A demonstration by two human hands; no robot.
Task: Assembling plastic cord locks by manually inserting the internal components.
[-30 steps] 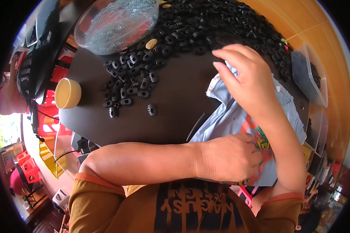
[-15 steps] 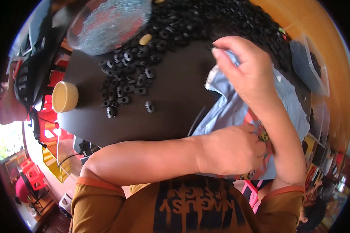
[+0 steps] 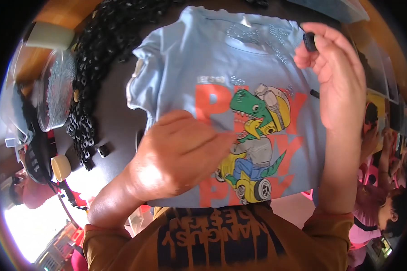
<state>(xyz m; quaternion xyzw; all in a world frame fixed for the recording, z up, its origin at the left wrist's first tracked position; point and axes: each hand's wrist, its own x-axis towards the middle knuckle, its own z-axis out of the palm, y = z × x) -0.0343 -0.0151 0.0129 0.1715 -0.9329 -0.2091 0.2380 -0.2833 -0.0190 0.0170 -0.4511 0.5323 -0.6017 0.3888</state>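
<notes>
Blue shirt (image 3: 212, 63) now seen almost whole, right hand (image 3: 337, 67) pinching a black piece (image 3: 309, 41), left hand (image 3: 176, 153) curled, its grip unclear

Dark tabletop (image 3: 115, 90) beyond and left of the left hand (image 3: 181, 156); white glare along its near-left part. Harsh light from that side: a blown-out opening (image 3: 31, 226), low and well left of the same hand, window or doorway unclear. Red plastic furniture (image 3: 78, 237) near the opening, mostly cut off. Far past the left hand, an orange-tan surface (image 3: 83, 13), wall or floor uncertain. Pale pinkish floor (image 3: 291, 205) bodyward, between the hands. Right of the right hand (image 3: 337, 67): dimmer, cluttered.
</notes>
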